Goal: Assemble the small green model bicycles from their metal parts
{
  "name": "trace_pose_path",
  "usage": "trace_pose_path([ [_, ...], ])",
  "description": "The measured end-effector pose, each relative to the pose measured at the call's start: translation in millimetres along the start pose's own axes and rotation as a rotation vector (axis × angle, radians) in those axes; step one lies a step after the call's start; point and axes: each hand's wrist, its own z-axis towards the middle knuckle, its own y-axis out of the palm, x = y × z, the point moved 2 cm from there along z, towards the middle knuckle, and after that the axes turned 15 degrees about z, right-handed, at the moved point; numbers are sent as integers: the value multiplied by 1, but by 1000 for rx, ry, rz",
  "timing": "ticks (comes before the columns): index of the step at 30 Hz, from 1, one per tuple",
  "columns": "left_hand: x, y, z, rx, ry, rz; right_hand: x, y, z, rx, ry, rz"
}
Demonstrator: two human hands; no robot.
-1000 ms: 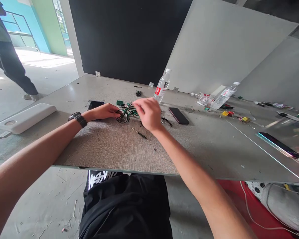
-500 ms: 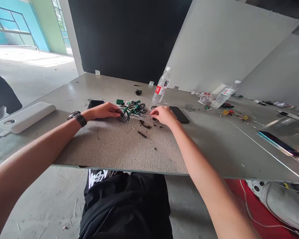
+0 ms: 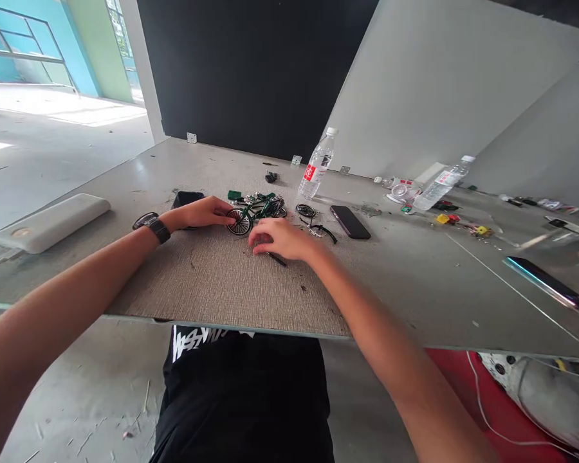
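Note:
A small green model bicycle (image 3: pixel 258 211) stands on the table, its spoked front wheel toward the left. My left hand (image 3: pixel 211 212) has its fingers closed on that front wheel. Just in front of the bicycle, my right hand (image 3: pixel 280 239) hovers low over a screwdriver (image 3: pixel 276 259), covering most of it. The fingers of this hand are curled with thumb and fingertips apart, and nothing shows between them. A loose black wheel (image 3: pixel 305 210) and a curved black part (image 3: pixel 324 232) lie to the right of the bicycle.
A water bottle (image 3: pixel 316 164) stands behind the loose wheel, and a black phone (image 3: pixel 350 222) lies right of it. A white power bank (image 3: pixel 53 222) is at the left. Another bottle (image 3: pixel 444 184) leans amid scattered parts at the right. The table's front edge (image 3: pixel 251 328) is close to my body.
My right hand has moved left and nearer to me, from the small parts to above the screwdriver, uncovering the loose wheel. The curved black part now lies farther right. My left hand stays at the front wheel.

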Motion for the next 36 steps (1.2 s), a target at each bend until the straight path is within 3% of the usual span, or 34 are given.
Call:
trace_pose_path([
  [8, 5, 0, -2, -37, -63, -9, -5, 8, -2, 15, 0, -56],
  [14, 11, -2, -3, -50, -59, -8, -12, 8, 4, 305, -98, -84],
  [16, 12, -2, -4, -49, -61, -9, -12, 12, 7, 345, -126, -169],
  [25, 16, -3, -4, -27, -43, 15, -21, 24, 14, 288, -191, -554],
  [36, 14, -3, -4, -18, -22, 39, -20, 27, 15, 287, -199, -671],
])
